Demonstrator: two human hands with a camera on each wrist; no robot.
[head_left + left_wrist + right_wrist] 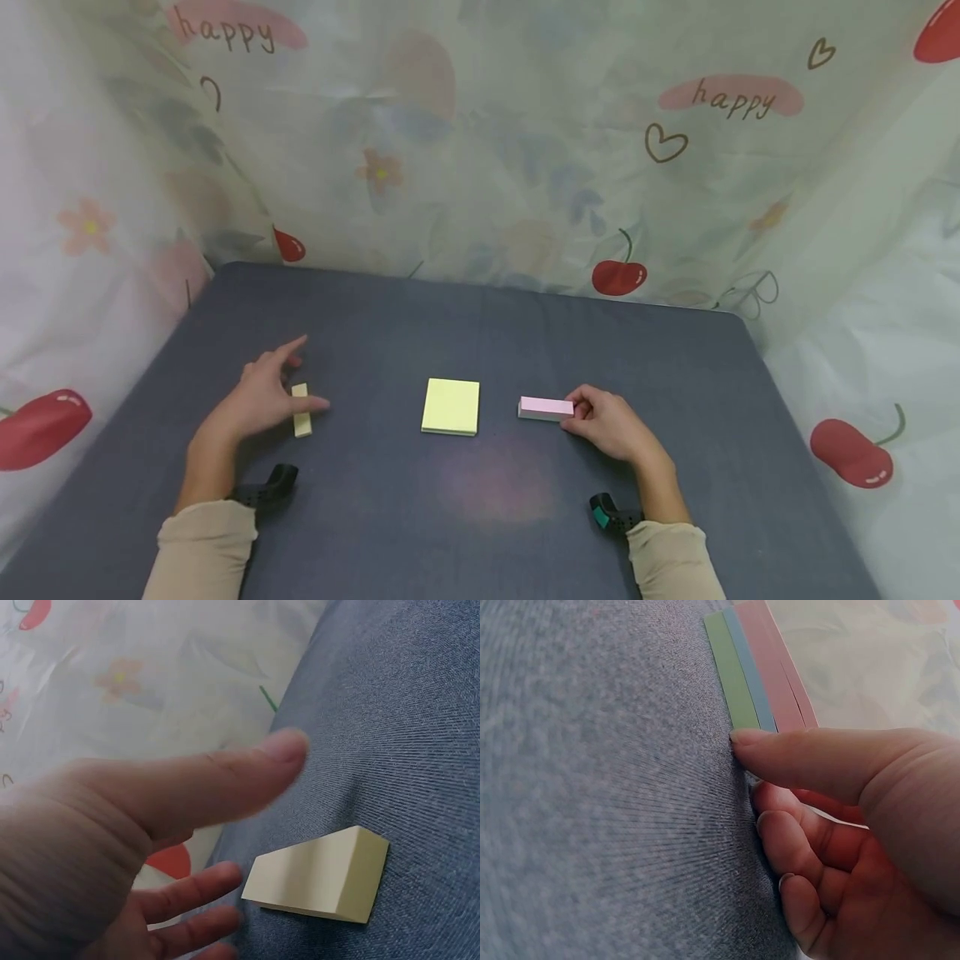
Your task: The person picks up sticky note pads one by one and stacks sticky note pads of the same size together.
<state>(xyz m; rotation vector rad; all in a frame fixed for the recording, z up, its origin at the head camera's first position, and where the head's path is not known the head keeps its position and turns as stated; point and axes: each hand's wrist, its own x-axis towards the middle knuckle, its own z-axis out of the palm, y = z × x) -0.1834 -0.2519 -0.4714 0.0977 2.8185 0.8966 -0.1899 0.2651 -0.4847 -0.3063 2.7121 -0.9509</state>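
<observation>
My left hand [258,395] is spread over a narrow pale-yellow block [302,410] on the table, thumb to one side and fingers to the other. In the left wrist view a gap shows between the thumb and that block [307,874]. My right hand [611,423] pinches one end of a narrow pad of sticky notes [545,407], pink on top. Green, blue and pink layers show along the side of that pad [761,675] in the right wrist view. Midway between both hands lies a square yellow sticky-note pad [451,407].
A dark grey-blue cloth covers the table [390,517]. Behind it and at both sides hangs a white curtain [510,150] printed with cherries, flowers and hearts. Each wrist wears a dark strap with a small camera device [266,487].
</observation>
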